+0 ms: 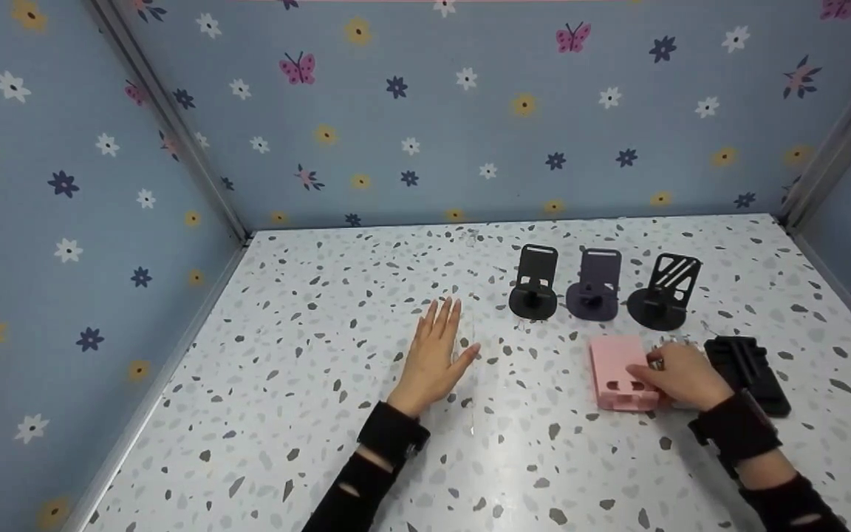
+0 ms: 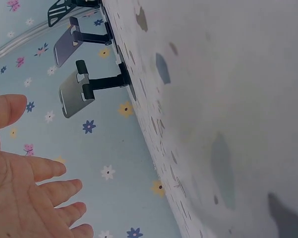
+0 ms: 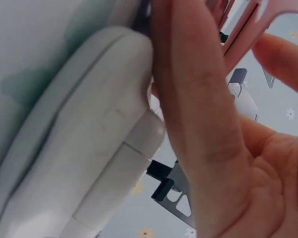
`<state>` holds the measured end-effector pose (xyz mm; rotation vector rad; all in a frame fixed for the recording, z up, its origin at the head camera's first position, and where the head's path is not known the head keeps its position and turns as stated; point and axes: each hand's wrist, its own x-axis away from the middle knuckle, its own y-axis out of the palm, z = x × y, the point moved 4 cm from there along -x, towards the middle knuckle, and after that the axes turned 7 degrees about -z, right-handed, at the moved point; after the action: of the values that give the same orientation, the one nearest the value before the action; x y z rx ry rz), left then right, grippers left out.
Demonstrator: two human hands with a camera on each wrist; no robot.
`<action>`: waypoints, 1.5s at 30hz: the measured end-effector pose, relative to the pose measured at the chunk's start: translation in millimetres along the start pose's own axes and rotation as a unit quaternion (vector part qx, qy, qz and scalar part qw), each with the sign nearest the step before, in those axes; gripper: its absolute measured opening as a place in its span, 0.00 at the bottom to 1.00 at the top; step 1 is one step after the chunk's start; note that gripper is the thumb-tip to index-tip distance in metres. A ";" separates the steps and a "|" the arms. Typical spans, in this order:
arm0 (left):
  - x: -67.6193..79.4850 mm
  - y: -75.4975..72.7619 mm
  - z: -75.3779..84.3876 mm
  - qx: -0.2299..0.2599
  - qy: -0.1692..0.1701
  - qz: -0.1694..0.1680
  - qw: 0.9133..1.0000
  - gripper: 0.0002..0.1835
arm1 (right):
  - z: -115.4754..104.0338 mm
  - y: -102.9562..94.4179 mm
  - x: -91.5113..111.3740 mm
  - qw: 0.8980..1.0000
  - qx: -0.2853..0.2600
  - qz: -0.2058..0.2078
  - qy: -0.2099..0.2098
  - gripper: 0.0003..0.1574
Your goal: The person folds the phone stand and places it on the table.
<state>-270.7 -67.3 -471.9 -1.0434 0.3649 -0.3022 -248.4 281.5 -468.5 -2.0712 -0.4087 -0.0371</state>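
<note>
My right hand (image 1: 684, 375) pinches the right side of a pink folding phone stand (image 1: 616, 362), thumb on top and fingers along its edge. In the right wrist view the pink stand (image 3: 240, 42) shows between thumb and fingers. A white folded stand (image 3: 84, 148) lies close beside those fingers; in the head view the hand mostly hides it. To the right of this hand is a black folded stand (image 1: 750, 377). My left hand (image 1: 429, 366) is at mid-table with straight fingers and thumb spread apart, holding nothing.
Behind the pink stand, three unfolded phone stands stand in a row: a black one (image 1: 535, 284), a dark purple one (image 1: 595, 284) and a black slatted one (image 1: 665, 292). The speckled table (image 1: 307, 332) meets flowered walls (image 1: 455, 133) at the back and sides.
</note>
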 end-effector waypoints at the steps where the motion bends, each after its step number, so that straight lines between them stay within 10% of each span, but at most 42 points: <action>1: 0.1 -0.1 0.0 0.001 0.001 0.001 1.000 0.40 | -0.7 0.3 0.0 1.000 0.005 0.006 0.002 0.22; 12: 1.9 -1.4 1.6 0.006 0.018 0.024 1.000 0.41 | -12.1 0.8 1.5 0.995 0.061 0.077 0.017 0.21; 31: 1.7 -0.4 8.7 -0.029 0.000 0.004 1.000 0.40 | -25.4 3.1 4.6 0.971 0.187 0.145 -0.043 0.53; 45: 4.6 1.7 19.3 -0.071 -0.002 -0.020 0.997 0.42 | -17.3 5.9 0.6 0.971 0.170 0.163 -0.044 0.42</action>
<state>-258.1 -53.3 -465.3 -1.1927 0.3665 -0.3131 -243.7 264.3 -464.5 -1.7799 -0.1124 0.3030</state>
